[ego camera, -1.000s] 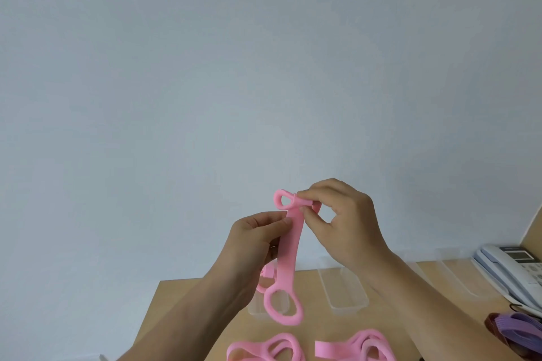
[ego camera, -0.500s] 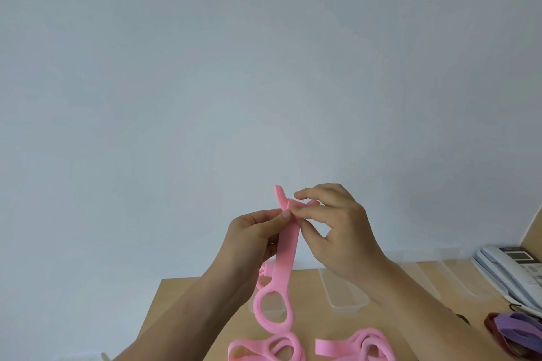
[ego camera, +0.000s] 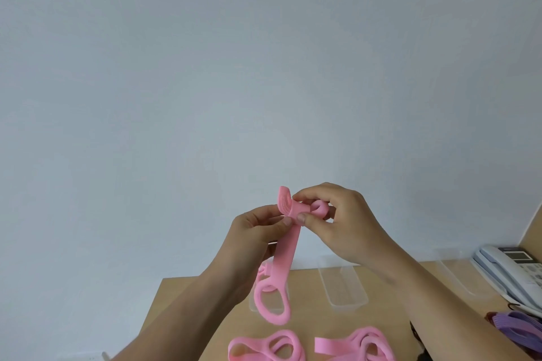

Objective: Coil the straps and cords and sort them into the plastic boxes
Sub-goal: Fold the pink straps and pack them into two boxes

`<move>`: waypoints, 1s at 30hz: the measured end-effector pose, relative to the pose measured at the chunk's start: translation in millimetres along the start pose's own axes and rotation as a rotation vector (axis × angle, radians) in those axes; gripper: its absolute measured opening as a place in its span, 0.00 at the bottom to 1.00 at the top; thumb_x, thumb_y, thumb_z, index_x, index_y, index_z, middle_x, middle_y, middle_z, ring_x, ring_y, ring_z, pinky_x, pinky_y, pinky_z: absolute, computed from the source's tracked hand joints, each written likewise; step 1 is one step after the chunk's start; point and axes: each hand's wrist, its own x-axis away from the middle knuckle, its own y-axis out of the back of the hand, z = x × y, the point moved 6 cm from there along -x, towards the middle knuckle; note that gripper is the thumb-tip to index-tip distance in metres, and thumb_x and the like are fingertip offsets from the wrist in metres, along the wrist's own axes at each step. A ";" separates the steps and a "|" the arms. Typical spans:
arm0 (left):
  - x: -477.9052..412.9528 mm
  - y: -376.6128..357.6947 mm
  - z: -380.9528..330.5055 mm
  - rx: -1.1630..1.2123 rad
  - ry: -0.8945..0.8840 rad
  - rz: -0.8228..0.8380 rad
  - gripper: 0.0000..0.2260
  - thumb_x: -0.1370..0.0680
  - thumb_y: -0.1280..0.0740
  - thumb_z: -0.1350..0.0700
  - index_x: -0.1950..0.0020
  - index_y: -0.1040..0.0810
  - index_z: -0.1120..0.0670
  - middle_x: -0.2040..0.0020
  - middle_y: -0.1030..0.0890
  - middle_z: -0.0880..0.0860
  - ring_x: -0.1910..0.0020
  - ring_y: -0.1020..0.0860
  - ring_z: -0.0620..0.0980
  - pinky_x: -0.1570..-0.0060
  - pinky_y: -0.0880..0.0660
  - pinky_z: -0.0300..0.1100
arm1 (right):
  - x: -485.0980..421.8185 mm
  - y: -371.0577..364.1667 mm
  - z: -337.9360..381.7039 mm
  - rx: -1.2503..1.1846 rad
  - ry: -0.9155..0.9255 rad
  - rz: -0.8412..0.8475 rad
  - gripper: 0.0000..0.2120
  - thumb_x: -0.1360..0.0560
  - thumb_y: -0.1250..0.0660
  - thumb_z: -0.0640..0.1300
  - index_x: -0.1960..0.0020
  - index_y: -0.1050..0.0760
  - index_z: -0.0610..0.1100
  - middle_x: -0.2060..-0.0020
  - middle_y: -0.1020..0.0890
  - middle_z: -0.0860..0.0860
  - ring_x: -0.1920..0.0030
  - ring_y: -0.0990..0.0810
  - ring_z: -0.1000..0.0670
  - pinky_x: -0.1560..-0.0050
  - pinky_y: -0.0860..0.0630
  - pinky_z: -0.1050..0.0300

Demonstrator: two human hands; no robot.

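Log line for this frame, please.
left hand: pinches pink strap | right hand: pinches its rolled top end | loop end: hangs above table

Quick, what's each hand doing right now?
Left hand: pinches the pink strap just below its top.
Right hand: pinches the strap's rolled top end.

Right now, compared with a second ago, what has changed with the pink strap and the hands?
The right hand has rolled the top end of the pink strap into a small coil between its fingers; a second ago that end was an open loop. The left hand still pinches the strap just below, its ring end hanging over the table. The loose pink straps, clear box and phone lie as before.
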 end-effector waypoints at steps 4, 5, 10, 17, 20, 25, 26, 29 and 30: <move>2.0 -3.0 -3.2 -0.069 -0.034 0.044 0.09 0.21 0.28 0.53 0.42 0.13 0.52 0.43 0.13 0.53 0.42 0.16 0.52 0.41 0.20 0.50 | 0.4 1.2 -4.9 -0.060 -0.041 0.000 0.08 0.29 0.23 0.41 0.53 0.15 0.51 0.61 0.17 0.54 0.57 0.19 0.50 0.53 0.21 0.46; 2.2 -4.0 -3.8 -0.085 -0.038 0.049 0.10 0.21 0.28 0.52 0.42 0.13 0.51 0.43 0.13 0.53 0.42 0.16 0.52 0.41 0.20 0.50 | 0.6 1.7 -5.2 -0.088 -0.047 0.006 0.07 0.29 0.22 0.42 0.54 0.15 0.52 0.61 0.17 0.54 0.58 0.18 0.49 0.53 0.21 0.46; 0.7 -2.4 -1.8 -0.141 -0.035 -0.042 0.07 0.18 0.30 0.55 0.47 0.12 0.51 0.49 0.12 0.55 0.48 0.16 0.52 0.41 0.20 0.53 | 0.1 3.5 -9.6 -0.116 -0.100 0.094 0.14 0.30 0.22 0.38 0.56 0.15 0.58 0.61 0.15 0.53 0.61 0.17 0.52 0.53 0.18 0.49; 0.2 -2.9 0.1 -0.216 -0.028 -0.110 0.06 0.19 0.29 0.55 0.49 0.12 0.53 0.52 0.12 0.54 0.51 0.16 0.57 0.42 0.21 0.56 | 0.0 8.5 -15.9 -0.070 -0.139 0.207 0.13 0.27 0.26 0.35 0.49 0.14 0.52 0.60 0.14 0.53 0.64 0.17 0.51 0.55 0.18 0.57; 0.6 -3.6 0.1 -0.224 -0.039 -0.128 0.06 0.19 0.29 0.55 0.50 0.12 0.51 0.54 0.12 0.53 0.56 0.17 0.48 0.49 0.22 0.49 | -1.0 9.3 -16.2 -0.052 -0.143 0.227 0.11 0.26 0.27 0.36 0.47 0.14 0.49 0.58 0.14 0.51 0.61 0.17 0.48 0.52 0.18 0.51; 1.1 -4.4 0.4 -0.165 -0.054 -0.145 0.06 0.19 0.29 0.56 0.51 0.11 0.52 0.54 0.12 0.55 0.54 0.17 0.50 0.44 0.20 0.56 | 0.8 1.9 -5.5 -0.055 -0.087 0.269 0.05 0.24 0.28 0.47 0.50 0.15 0.53 0.58 0.14 0.53 0.56 0.18 0.46 0.49 0.20 0.46; 1.4 -4.3 0.2 -0.151 -0.059 -0.136 0.06 0.19 0.29 0.57 0.51 0.11 0.53 0.53 0.12 0.56 0.54 0.17 0.50 0.43 0.20 0.57 | 0.2 1.4 -5.7 -0.060 -0.093 0.244 0.04 0.25 0.28 0.46 0.51 0.15 0.53 0.58 0.14 0.54 0.55 0.18 0.47 0.49 0.20 0.45; 3.1 -5.4 -0.4 -0.142 -0.072 -0.091 0.07 0.19 0.29 0.57 0.50 0.11 0.51 0.51 0.12 0.55 0.51 0.15 0.53 0.42 0.19 0.55 | -1.5 0.7 -7.0 -0.079 -0.109 0.180 0.03 0.27 0.26 0.44 0.56 0.15 0.52 0.61 0.14 0.55 0.56 0.16 0.50 0.49 0.20 0.44; 4.0 -5.4 0.5 -0.138 -0.068 -0.068 0.07 0.19 0.30 0.57 0.49 0.11 0.51 0.50 0.12 0.56 0.49 0.15 0.54 0.42 0.19 0.53 | -1.7 1.3 -7.4 -0.092 -0.115 0.160 0.03 0.28 0.25 0.44 0.57 0.15 0.52 0.62 0.14 0.55 0.57 0.16 0.51 0.50 0.19 0.44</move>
